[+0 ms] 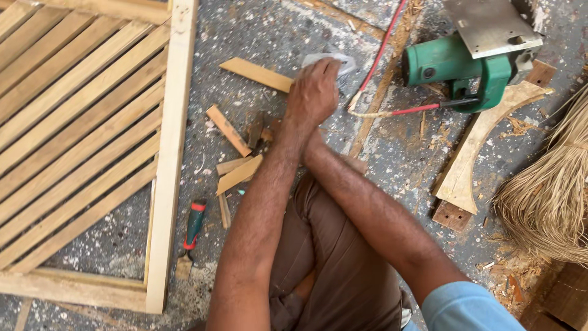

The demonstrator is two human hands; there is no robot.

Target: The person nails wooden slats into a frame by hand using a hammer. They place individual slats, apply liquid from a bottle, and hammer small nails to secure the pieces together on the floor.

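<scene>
Head view looks down at a person sitting on a speckled concrete floor (257,37). Left hand (313,92) is stretched forward with its fingers clenched around a crumpled white rag (334,60), which sticks out past the knuckles, just beside the end of a flat wood strip (256,74) lying on the floor. Right forearm crosses under the left wrist, so the right hand is hidden and I cannot tell what its fingers are doing.

Short wood offcuts (228,130) lie scattered to the left of the arms. A chisel (193,230) with a red and black handle rests on the floor beside a slatted wooden frame (174,104), which fills the left side. Ahead on the right sits a green electric planer (471,55), its red cord (383,52) running across the floor near the left hand. A curved wood piece (474,153) lies below the planer, and a straw broom (551,196) is at the far right.
</scene>
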